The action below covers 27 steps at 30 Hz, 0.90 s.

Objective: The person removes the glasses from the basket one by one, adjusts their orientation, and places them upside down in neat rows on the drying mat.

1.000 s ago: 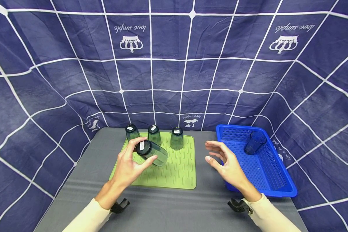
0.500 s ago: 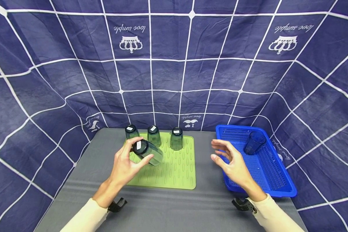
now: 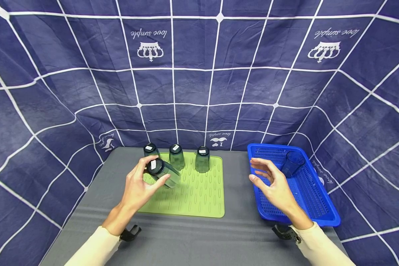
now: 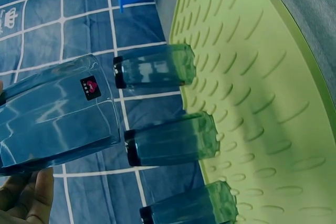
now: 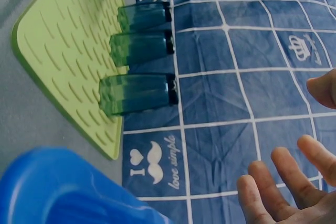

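My left hand [image 3: 137, 188] grips a dark bluish glass [image 3: 164, 173] near its base, holding it tilted and base-up above the green mat [image 3: 199, 199]. In the left wrist view that glass [image 4: 58, 114] shows a small black and pink sticker. Behind it, three similar glasses stand upside down along the mat's far edge: a left one [image 3: 150, 149], a middle one [image 3: 177, 157] and a right one [image 3: 202, 159]. My right hand [image 3: 276, 186] hovers over the left side of the blue basket [image 3: 319, 220], fingers loosely bent and holding nothing. Inside the basket one more glass [image 3: 292, 163] leans.
The mat lies on a grey-covered table [image 3: 199, 240], with the basket to its right. A blue curtain [image 3: 193, 88] with white lines rises behind the table and along both sides.
My left hand has drawn the glass leftward and slightly up over the mat. My right hand has moved rightward, from beside the basket to above its left side.
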Available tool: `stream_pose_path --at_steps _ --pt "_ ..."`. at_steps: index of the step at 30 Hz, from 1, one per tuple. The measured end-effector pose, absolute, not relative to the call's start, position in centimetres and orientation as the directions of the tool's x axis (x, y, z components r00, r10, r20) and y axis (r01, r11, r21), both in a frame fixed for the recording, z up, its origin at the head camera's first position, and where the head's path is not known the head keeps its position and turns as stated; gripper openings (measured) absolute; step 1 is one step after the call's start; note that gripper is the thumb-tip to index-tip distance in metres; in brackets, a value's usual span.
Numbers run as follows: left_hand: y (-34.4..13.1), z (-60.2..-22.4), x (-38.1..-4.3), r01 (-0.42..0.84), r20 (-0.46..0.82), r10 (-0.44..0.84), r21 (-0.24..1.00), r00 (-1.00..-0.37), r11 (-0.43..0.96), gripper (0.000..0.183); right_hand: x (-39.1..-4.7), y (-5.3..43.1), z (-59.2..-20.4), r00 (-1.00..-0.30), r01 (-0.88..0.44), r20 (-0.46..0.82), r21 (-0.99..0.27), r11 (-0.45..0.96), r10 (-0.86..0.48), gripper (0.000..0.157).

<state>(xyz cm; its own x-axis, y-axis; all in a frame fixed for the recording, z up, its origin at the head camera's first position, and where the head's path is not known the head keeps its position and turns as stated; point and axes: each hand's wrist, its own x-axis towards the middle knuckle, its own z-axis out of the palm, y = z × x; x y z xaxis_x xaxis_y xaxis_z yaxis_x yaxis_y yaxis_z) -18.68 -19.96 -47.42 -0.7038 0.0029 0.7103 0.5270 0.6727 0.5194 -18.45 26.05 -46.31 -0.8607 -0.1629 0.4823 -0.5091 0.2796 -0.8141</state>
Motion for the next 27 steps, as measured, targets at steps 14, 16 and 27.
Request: stream_pose_path --at_steps 14,16,27 --pt "-21.3 -48.2 -19.9 0.483 0.706 -0.028 0.512 -0.708 0.710 0.075 -19.2 28.4 -46.3 -0.850 -0.522 0.510 -0.785 0.334 -0.129 0.054" --pt "-21.4 -48.3 -20.0 0.476 0.702 -0.032 0.515 -0.712 0.713 0.075 -19.3 28.7 -46.3 -0.850 -0.521 0.513 -0.784 0.338 -0.119 0.054" --pt "-22.5 -49.1 -20.8 0.442 0.682 -0.049 0.525 -0.729 0.728 0.074 -19.7 30.1 -46.3 -0.851 -0.507 0.521 -0.779 0.369 -0.071 0.053"
